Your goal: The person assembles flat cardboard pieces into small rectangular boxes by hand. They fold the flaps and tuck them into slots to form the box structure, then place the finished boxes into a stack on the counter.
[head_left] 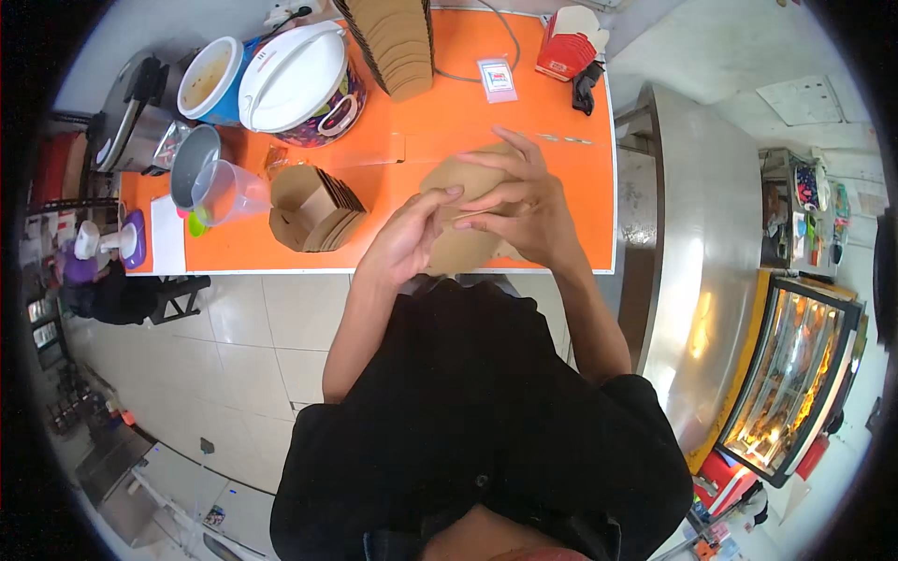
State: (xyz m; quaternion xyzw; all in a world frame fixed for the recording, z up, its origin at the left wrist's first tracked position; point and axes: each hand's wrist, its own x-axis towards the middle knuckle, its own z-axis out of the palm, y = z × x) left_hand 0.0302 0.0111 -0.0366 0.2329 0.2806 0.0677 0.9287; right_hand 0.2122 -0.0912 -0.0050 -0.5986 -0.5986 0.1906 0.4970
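Both hands meet over the near edge of the orange bench (pixel 421 131), grasping a flat brown cardboard blank (pixel 463 248) between them. The left hand (pixel 407 234) pinches the blank's left side with thumb and fingertips, while the right hand (pixel 524 201) lies across its top with the fingers curled and spread over the cardboard. The blank is held just above the bench, partly overhanging the near edge, and much of it is hidden by the hands. Just to the left of the hands, a nested stack of folded brown cartons (pixel 313 210) lies on its side on the bench. Beyond that stands a clear plastic measuring jug (pixel 229 192) beside a grey metal pot (pixel 192 164). Toward the far side sits a white-lidded rice cooker (pixel 299 79) with a patterned body, and next to it a blue-and-white tub (pixel 213 79) of pale liquid. A tall stack of flat brown cartons (pixel 398 42) rises at the far edge, with a small red-and-white packet (pixel 497 79) and a red carton (pixel 566 47) to its right. A lit glass display case (pixel 795 374) stands well apart at the right.
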